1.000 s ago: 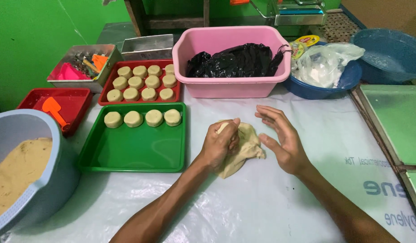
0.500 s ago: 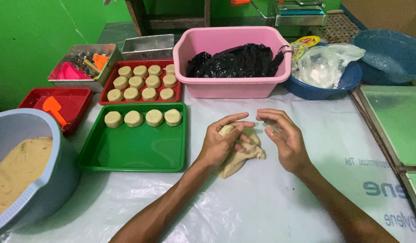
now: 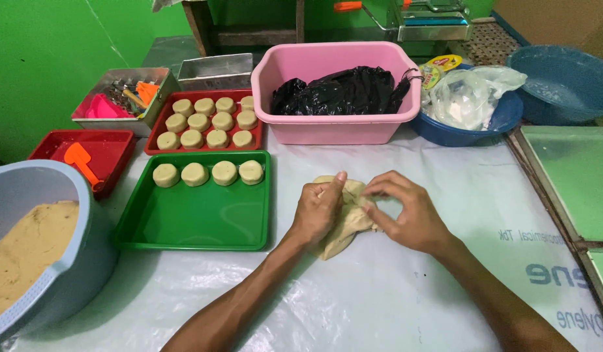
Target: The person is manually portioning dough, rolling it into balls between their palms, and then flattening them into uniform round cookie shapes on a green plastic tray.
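1. Sitting at the far left: a grey tub (image 3: 86, 261) holding a large mass of tan dough mix (image 3: 24, 254), much of it not yet shaped.
2. Lying behind it: a small red tray (image 3: 112, 146) with an orange scraper (image 3: 79, 160), and a box of tools (image 3: 122, 91) beyond.
3. Filling up: a red tray (image 3: 154, 146) carrying eleven or so round dough pucks (image 3: 200, 122), looking nearly full.
4. Waiting just in front: a green tray (image 3: 197, 218) bearing only one row of four pucks (image 3: 209, 173) along its far edge, most of its floor bare.
5. Gripping and pressing: left hand (image 3: 321, 212), fingers curled narrow over a flat piece of dough (image 3: 344, 231) lying on the plastic-covered table (image 3: 392, 300), just right of the green tray.
6. Pinching at the same dough: right hand (image 3: 409, 212), fingertips drawn close together on its upper edge.
7. Standing behind: a pink basin (image 3: 337, 127) with a black bag (image 3: 344, 88), then a blue bowl (image 3: 503, 117) at the right.
8. Judging progress: well under way, far from finished.
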